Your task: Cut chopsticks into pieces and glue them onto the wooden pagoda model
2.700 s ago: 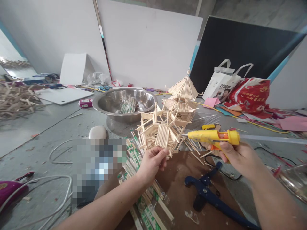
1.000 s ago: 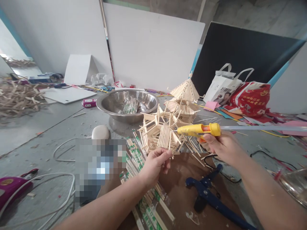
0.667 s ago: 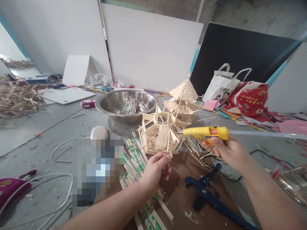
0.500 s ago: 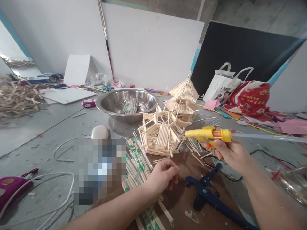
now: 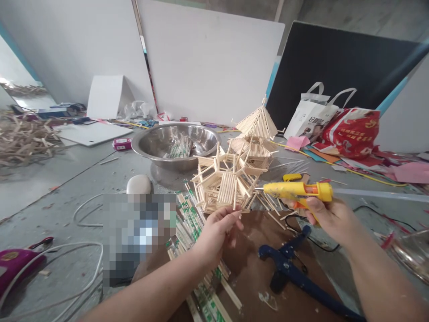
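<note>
My right hand (image 5: 330, 217) is wrapped round the grip of a yellow hot glue gun (image 5: 295, 190). A long translucent glue stick (image 5: 378, 193) runs out of the gun's back. Its nozzle points left, close to the right side of a lattice model of wooden chopsticks (image 5: 229, 185). At the model's lower front edge is my left hand (image 5: 223, 230), fingers pinched together; what lies between the fingertips cannot be made out. Wrapped chopsticks (image 5: 191, 219) lie beneath and left of that hand. On the brown board (image 5: 248, 273) rests a blue hand cutter (image 5: 291, 268).
Behind the model stand a cone-roofed stick model (image 5: 258, 123) and a steel basin (image 5: 147, 152) holding wrapped chopsticks. A white bag (image 5: 306, 118) and a red bag (image 5: 355, 134) are at back right. White cable (image 5: 67, 243) loops at left; a black cord (image 5: 368, 209) lies at right.
My left hand has risen from the board to the model's lower front edge. The glue gun in my right hand has shifted slightly right, its nozzle away from the model's front.
</note>
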Demonstrator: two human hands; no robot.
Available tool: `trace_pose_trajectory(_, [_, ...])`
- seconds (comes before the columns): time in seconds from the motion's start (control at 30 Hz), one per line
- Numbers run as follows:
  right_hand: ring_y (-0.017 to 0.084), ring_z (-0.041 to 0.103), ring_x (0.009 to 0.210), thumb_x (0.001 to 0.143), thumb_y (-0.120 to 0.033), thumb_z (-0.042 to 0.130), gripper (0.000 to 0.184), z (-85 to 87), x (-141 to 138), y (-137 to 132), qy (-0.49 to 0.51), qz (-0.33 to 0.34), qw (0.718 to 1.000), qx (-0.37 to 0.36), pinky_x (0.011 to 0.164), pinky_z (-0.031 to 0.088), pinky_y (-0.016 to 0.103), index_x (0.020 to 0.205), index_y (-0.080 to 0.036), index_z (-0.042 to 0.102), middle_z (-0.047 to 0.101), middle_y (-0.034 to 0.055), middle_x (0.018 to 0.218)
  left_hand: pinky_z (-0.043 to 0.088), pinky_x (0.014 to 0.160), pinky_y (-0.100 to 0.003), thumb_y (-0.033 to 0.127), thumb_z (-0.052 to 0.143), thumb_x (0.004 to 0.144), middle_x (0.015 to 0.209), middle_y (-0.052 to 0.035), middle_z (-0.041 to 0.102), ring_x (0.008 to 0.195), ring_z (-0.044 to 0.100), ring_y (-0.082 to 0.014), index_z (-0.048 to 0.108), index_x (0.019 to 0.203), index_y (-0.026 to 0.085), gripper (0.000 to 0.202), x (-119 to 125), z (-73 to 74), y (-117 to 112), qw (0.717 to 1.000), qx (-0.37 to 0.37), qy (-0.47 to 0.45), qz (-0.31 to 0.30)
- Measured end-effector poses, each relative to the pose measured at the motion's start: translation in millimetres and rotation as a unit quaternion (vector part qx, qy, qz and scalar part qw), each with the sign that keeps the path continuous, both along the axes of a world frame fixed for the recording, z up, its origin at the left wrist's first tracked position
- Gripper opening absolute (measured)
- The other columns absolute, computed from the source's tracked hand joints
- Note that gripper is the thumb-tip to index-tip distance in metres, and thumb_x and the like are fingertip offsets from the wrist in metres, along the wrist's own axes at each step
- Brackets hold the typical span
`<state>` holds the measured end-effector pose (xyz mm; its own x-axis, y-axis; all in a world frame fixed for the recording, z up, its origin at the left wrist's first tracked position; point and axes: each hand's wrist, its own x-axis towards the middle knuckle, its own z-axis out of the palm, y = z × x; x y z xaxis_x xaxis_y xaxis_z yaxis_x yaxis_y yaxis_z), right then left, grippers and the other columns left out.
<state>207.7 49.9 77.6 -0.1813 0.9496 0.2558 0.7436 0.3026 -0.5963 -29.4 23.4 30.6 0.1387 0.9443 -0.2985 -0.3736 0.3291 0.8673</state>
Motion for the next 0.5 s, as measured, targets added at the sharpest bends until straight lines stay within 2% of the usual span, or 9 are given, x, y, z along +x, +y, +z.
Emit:
trace_pose_trajectory(0.13, [0.014, 0.046, 0.038, 0.076, -0.059, 0.030, 0.049, 0.5, 0.2, -0.2, -0.006, 0.003, 1.000, 0.000, 0.040, 0.036, 0.027, 0.048, -0.021, 0.045, 0.048, 0.0011, 0.040, 0.024, 0.032, -0.015, 0.036, 0.062, 0.065, 0.049, 0.0039, 0.050, 0.033, 0.037, -0.0026, 0.057, 0.082, 0.013, 0.029, -1.9, 1.9, 5.2, 0.998, -0.007, -0.056, 0.007])
trace_pose_trajectory(0.3, [0.013, 0.045, 0.037, 0.077, -0.059, 0.029, 0.050, 2.1, -2.9, -1.8, -0.008, 0.002, 1.000, 0.004, 0.040, 0.036, 0.027, 0.047, -0.021, 0.043, 0.048, 0.0008, 0.039, 0.022, 0.033, -0.015, 0.035, 0.063, 0.064, 0.044, 0.0059, 0.048, 0.030, 0.036, -0.0018, 0.054, 0.071, 0.013, 0.025, -1.8, -2.1, 7.9, 0.998, -0.005, -0.059, 0.005])
trace_pose_trajectory(0.5, [0.013, 0.045, 0.037, 0.077, -0.058, 0.030, 0.050, 0.9, -0.9, -1.6, -0.002, 0.006, 1.000, 0.004, 0.039, 0.035, 0.026, 0.047, -0.021, 0.044, 0.048, 0.0009, 0.039, 0.021, 0.033, -0.015, 0.034, 0.063, 0.065, 0.043, 0.0057, 0.049, 0.030, 0.037, -0.0024, 0.049, 0.067, 0.015, 0.024, 1.9, -7.8, 0.8, 0.999, -0.008, -0.053, -0.011])
